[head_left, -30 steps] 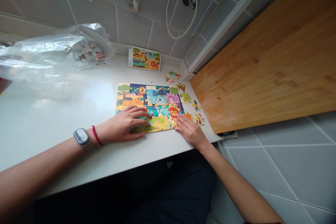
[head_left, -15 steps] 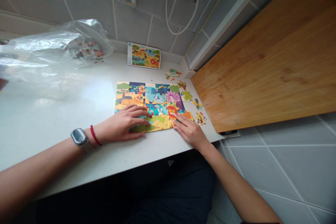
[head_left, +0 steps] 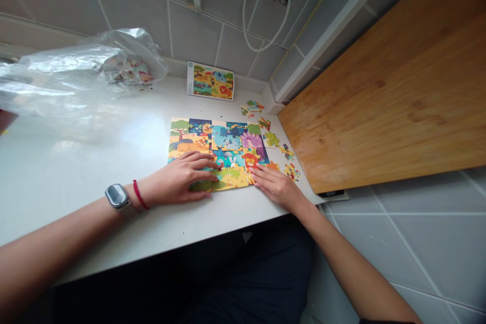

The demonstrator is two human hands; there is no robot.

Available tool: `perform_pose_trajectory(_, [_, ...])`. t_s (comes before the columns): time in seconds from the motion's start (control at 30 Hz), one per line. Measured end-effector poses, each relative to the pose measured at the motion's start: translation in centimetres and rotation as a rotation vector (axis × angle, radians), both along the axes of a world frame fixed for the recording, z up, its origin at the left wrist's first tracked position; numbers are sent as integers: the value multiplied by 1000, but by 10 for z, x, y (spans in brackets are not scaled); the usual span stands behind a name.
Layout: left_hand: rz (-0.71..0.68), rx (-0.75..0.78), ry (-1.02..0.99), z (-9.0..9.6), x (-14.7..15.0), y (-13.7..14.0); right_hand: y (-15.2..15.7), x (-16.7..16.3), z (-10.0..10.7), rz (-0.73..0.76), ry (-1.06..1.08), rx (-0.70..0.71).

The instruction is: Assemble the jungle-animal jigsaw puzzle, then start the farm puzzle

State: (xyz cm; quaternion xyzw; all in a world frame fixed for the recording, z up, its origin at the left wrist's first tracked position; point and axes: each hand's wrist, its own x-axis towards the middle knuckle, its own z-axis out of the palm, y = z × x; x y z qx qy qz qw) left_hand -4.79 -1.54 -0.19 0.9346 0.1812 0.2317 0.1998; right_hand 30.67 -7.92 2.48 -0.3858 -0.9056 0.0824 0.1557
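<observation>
A colourful animal jigsaw puzzle (head_left: 228,136) lies flat near the front edge of the white table (head_left: 114,162). My left hand (head_left: 186,177) rests palm down over its lower left part, fingers stretched out and slightly spread. At its lower right, my right hand (head_left: 277,187) lies with extended fingers touching the orange lion piece (head_left: 251,159), whose lower part they partly cover. Loose puzzle pieces (head_left: 272,138) are scattered just right of the puzzle. Neither hand grasps anything that I can see.
A picture card (head_left: 211,81) of the animal scene leans against the tiled wall. To the left sits a clear plastic bag (head_left: 76,71) with colourful pieces inside. A wooden board (head_left: 387,91) rises along the right side. A white cable (head_left: 245,15) hangs above.
My right hand has shifted slightly over the lion piece. My left hand stays in place on the puzzle. The whole view has moved a little.
</observation>
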Motion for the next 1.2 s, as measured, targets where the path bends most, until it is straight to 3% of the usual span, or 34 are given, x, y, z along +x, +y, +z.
perform_pose_trajectory(0.47, [12, -9, 12, 2, 1, 0, 8, 6, -5, 125, 20, 61])
perform_pose_trajectory(0.8, [3, -32, 38, 5, 0, -1, 13, 0, 7, 85, 93, -70])
perform_pose_trajectory(1.03, [-1, -29, 39, 5, 0, 0, 78, -45, -2, -156, 168, -108])
perform_pose_trajectory(1.2, [-9, -51, -18, 6, 0, -1, 118, -61, -20, -119, 145, -218])
